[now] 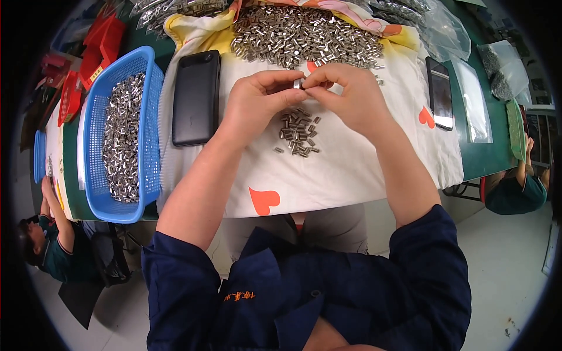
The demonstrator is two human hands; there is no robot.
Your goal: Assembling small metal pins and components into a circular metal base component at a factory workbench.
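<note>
Small metal sleeve [298, 83]: light, rigid, slick; pinched endwise between left hand [257, 99] and right hand [345, 96] fingertips, both closed.

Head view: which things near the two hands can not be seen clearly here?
- Small metal piece, head view: mostly covered by fingertips of left hand and right hand; its shape is unclear.
- Small pile of metal cylinders: too small to tell details.
- Blue basket: its contents are too small to count.
- Black device: dark screen shows nothing.
</note>
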